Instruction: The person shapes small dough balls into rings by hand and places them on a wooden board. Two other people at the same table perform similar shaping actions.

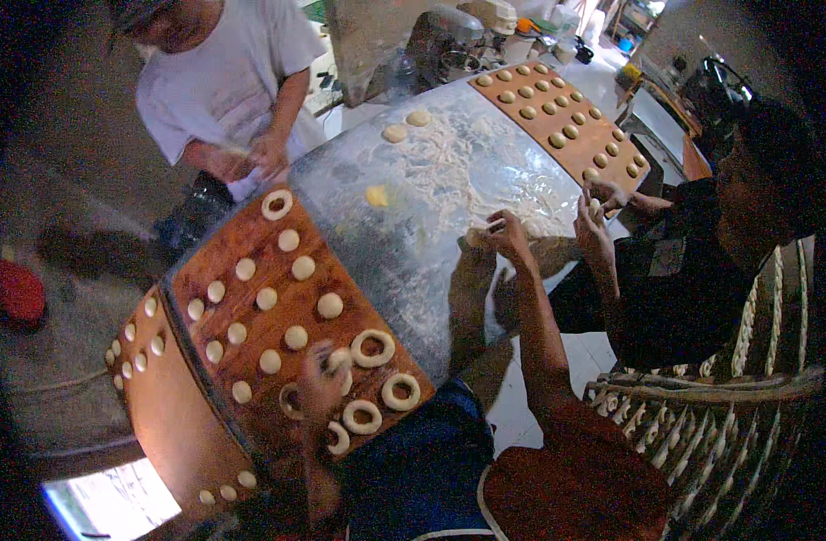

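My left hand is over the near end of a brown board, its fingers smeared by motion. A pale piece of dough shows beside the fingertips; whether they grip it is unclear. Around it lie several dough rings and round dough balls. Out to the right, my right hand is at the near edge of the floured metal table. Its fingers are curled onto a small pale piece of dough, partly hidden by them.
Across the table a person in a white shirt handles dough. On the right another person in black works with dough by a second board of dough balls. A yellow lump sits on the table. A slatted wooden bench stands at right.
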Available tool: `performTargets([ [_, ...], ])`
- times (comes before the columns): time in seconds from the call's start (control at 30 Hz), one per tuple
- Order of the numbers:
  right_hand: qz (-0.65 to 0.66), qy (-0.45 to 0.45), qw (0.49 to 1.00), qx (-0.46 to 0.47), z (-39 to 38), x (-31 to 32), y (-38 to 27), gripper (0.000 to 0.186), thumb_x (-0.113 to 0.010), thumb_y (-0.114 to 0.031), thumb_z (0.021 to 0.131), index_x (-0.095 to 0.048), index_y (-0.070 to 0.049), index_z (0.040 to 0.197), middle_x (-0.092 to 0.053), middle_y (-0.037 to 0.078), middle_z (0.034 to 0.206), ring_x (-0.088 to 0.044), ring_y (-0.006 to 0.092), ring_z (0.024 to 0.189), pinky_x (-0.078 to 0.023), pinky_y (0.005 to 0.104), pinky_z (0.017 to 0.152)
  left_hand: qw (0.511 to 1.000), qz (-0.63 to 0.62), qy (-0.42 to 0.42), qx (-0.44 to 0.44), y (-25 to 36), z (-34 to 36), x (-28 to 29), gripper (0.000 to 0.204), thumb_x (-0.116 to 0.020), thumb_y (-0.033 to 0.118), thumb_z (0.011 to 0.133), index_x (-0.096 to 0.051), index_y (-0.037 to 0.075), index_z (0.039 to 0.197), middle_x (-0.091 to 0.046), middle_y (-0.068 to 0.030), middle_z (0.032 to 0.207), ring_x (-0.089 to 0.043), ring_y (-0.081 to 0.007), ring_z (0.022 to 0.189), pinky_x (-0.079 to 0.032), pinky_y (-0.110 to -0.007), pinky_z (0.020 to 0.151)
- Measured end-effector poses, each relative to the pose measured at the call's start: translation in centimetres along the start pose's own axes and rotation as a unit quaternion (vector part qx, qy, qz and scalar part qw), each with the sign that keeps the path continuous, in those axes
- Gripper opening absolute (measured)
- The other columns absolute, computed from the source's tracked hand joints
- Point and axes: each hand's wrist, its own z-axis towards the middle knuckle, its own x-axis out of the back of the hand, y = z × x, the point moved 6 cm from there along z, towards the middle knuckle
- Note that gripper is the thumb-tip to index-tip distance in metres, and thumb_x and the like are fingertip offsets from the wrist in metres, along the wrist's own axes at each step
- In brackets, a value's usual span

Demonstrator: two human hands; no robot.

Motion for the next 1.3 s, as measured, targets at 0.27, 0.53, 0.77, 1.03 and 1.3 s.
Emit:
performTargets([
  [0.27, -0.005, 0.024, 0.996, -0.082, -2.7, 2.3, 0.1, 0.040, -0.089, -0.022, 0.080, -0.068, 0.000, 0.106, -0.072, 0.015, 0.085, -0.074, 0.0253, 0.080, -0.061, 0.0386, 0.071, 0.969, 0.132, -0.019, -0.206, 10.5, 19.4, -26.0, 0.038, -0.076, 0.014, 0.088, -0.065, 0.000, 0.123, -0.071, -0.0212, 0.111, -0.069, -0.0371, 0.104, -0.054, -0.043, 0.094],
  [0.53, 0.503, 0.047, 0.845, -0.176, -9.1, 0.9, -6.3, 0.035, -0.080, -0.001, 0.087, -0.062, 0.001, 0.116, -0.069, 0.010, 0.105, -0.069, 0.0194, 0.096, -0.064, 0.0364, 0.087, 0.978, -0.098, -0.149, -0.109, 9.0, 16.0, -28.4, 0.035, -0.071, 0.029, 0.098, -0.073, -0.003, 0.111, -0.076, -0.0156, 0.102, -0.072, -0.0212, 0.095, -0.057, -0.036, 0.086],
  [0.77, 0.312, 0.041, 0.944, -0.100, -8.9, -0.9, -12.3, 0.034, -0.084, -0.008, 0.081, -0.063, 0.000, 0.107, -0.071, 0.010, 0.094, -0.069, 0.0183, 0.087, -0.057, 0.0334, 0.077, 0.981, -0.100, -0.066, -0.154, 10.0, 13.4, -22.5, 0.029, -0.066, 0.024, 0.103, -0.072, -0.003, 0.109, -0.075, -0.0125, 0.100, -0.070, -0.0188, 0.095, -0.056, -0.036, 0.085],
  [1.03, 0.379, -0.111, 0.916, -0.068, -10.3, -4.2, -18.0, 0.063, -0.078, -0.005, 0.084, -0.044, -0.006, 0.138, -0.071, 0.014, 0.106, -0.072, 0.0245, 0.097, -0.060, 0.0387, 0.084, 0.962, -0.251, 0.002, -0.111, 5.1, 12.5, -18.0, 0.027, -0.061, 0.017, 0.105, -0.060, 0.004, 0.128, -0.071, -0.0087, 0.099, -0.069, -0.0189, 0.081, -0.057, -0.034, 0.078],
  [1.3, 0.486, -0.288, 0.816, -0.121, -12.8, -5.3, -24.1, 0.045, -0.061, -0.026, 0.099, -0.049, -0.006, 0.138, -0.069, 0.009, 0.100, -0.066, 0.0181, 0.080, -0.054, 0.0351, 0.072, 0.896, -0.392, -0.200, -0.055, -1.9, 9.9, -15.8, 0.043, -0.063, 0.007, 0.099, -0.048, 0.007, 0.139, -0.066, -0.0093, 0.115, -0.066, -0.0190, 0.101, -0.056, -0.035, 0.088],
])
